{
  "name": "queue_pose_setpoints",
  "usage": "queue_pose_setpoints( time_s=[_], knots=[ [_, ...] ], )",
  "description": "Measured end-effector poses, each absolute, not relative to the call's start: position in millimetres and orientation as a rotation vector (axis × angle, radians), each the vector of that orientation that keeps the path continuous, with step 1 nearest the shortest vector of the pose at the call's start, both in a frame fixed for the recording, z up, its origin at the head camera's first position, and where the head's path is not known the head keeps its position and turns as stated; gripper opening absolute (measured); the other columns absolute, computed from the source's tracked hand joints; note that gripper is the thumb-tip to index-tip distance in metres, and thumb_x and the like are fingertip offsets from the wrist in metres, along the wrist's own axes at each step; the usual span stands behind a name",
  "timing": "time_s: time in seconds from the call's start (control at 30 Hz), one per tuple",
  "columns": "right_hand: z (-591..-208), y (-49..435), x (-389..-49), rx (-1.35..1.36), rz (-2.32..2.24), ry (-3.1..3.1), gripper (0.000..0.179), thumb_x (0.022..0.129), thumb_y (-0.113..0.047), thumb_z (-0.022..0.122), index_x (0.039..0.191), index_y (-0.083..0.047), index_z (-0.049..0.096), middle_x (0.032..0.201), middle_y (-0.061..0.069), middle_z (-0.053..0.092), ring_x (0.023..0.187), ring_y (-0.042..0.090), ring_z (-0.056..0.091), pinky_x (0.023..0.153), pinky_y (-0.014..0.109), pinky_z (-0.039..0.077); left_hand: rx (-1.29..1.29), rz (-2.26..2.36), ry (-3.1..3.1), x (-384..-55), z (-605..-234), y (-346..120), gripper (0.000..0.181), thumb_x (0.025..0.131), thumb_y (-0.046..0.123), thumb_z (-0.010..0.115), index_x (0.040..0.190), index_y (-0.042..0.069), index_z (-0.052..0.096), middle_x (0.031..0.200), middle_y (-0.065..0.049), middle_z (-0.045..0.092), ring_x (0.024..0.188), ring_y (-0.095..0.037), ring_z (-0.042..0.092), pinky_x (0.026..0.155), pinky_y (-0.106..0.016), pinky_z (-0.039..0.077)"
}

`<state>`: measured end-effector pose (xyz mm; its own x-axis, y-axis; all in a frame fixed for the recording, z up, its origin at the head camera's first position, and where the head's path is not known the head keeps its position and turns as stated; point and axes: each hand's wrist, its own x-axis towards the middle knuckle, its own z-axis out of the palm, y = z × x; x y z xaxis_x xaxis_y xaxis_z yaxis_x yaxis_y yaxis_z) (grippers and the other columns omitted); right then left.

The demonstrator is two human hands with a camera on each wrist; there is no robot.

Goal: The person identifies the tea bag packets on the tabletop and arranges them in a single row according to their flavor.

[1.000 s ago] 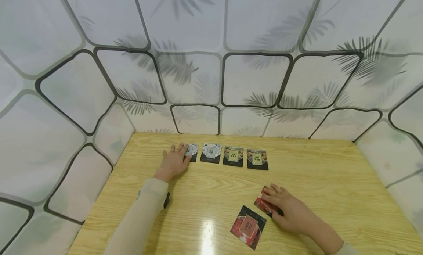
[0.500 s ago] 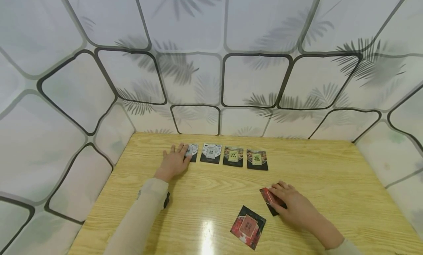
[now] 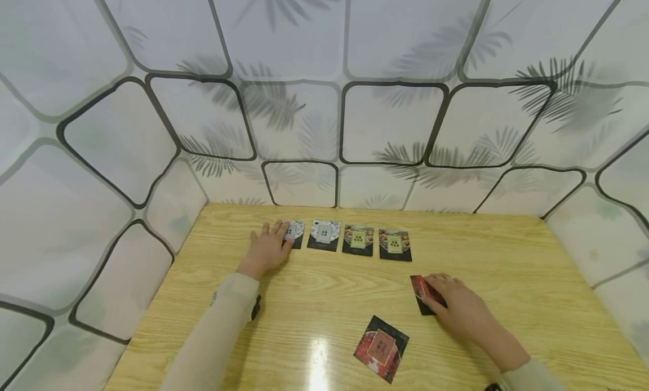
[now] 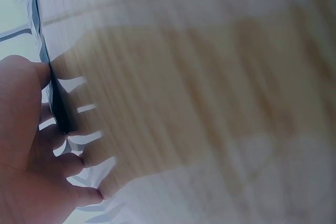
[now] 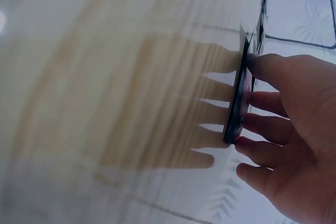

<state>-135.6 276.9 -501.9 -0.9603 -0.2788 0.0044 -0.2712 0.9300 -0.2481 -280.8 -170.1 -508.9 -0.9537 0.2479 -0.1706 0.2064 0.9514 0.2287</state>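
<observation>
In the head view my left hand (image 3: pixel 267 248) rests with spread fingers on a black-and-silver packet (image 3: pixel 295 233), covering its left part. The left wrist view shows that packet (image 4: pixel 62 109) edge-on under the fingers. My right hand (image 3: pixel 463 306) lies over a red-and-black packet (image 3: pixel 419 292), hiding its right side. Its fingertips touch the packet's top face, and the right wrist view shows this packet (image 5: pixel 240 100) lying flat beneath them. A second red-and-black packet (image 3: pixel 381 349) lies turned at an angle nearer the front, apart from both hands.
Right of my left hand, in a row, are another silver packet (image 3: pixel 323 235) and two yellow-labelled packets, one (image 3: pixel 358 239) beside the other (image 3: pixel 395 244). The wooden table (image 3: pixel 507 256) meets a patterned cloth wall (image 3: pixel 390 126) at the back and sides.
My right hand has slid the red-and-black packet away from me and to the right, turning it straighter. My left hand and the other packets have stayed put.
</observation>
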Motion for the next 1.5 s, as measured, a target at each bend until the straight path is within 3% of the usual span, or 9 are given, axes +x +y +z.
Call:
queue_pose_setpoints(
  time_s=[0.27, 0.97, 1.5],
  knots=[
    [-502, 285, -149, -0.411, -0.347, 3.070, 0.056, 0.101, -0.035, 0.070, 0.144, 0.000, 0.062, 0.141, 0.030, 0.062, 0.124, 0.060, 0.059, 0.093, 0.071, 0.054, 0.347, 0.316, 2.900, -280, -508, -171, 0.065, 0.115, 0.044, 0.034, 0.170, 0.011, 0.021, 0.176, -0.017, 0.018, 0.160, -0.054, 0.013, 0.122, -0.081, 0.013],
    [-508, 292, -176, -0.350, -0.408, 3.077, 0.056, 0.105, -0.033, 0.065, 0.147, 0.003, 0.058, 0.146, 0.033, 0.057, 0.131, 0.058, 0.055, 0.099, 0.071, 0.050, 0.331, 0.317, 2.899, -280, -510, -170, 0.066, 0.115, 0.045, 0.033, 0.170, 0.012, 0.020, 0.177, -0.015, 0.017, 0.161, -0.052, 0.012, 0.123, -0.080, 0.011],
    [-507, 296, -203, -0.374, -0.453, 3.081, 0.054, 0.106, -0.030, 0.065, 0.145, 0.007, 0.057, 0.141, 0.035, 0.059, 0.122, 0.057, 0.060, 0.096, 0.069, 0.052, 0.340, 0.329, 2.903, -282, -510, -171, 0.065, 0.115, 0.044, 0.034, 0.170, 0.011, 0.021, 0.176, -0.017, 0.018, 0.160, -0.054, 0.013, 0.122, -0.081, 0.012]
  ],
)
